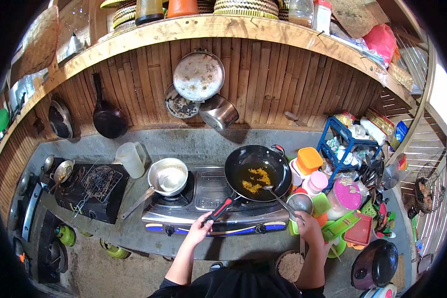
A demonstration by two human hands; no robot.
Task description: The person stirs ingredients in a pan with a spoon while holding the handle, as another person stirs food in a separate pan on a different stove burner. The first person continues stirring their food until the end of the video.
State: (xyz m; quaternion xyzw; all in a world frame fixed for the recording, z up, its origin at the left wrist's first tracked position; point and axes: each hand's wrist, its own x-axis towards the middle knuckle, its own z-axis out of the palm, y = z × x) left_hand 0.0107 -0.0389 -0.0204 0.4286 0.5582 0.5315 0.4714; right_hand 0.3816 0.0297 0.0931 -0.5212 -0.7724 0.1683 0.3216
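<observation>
My left hand [200, 230] is closed round the black and red handle of a dark wok [239, 168]. The wok sits on the right burner of a two-burner gas stove [211, 191]. Inside it, clumps of orange-yellow paste [252, 187] lie in a shallow pool of oil. Fingers wrapped, my right hand [310, 231] grips a long metal cooking spoon [283, 202], whose head rests in the wok beside the paste. A light saucepan [169, 177] with a long handle stands on the left burner.
Right of the wok crowd plastic containers [309, 160], a blue rack [342, 144] and a pink lid [347, 193]. A rice cooker [375, 263] stands at lower right. On the left are a clear jug [131, 159] and a charred grill rack [102, 182]. Pans [198, 75] hang on the wall.
</observation>
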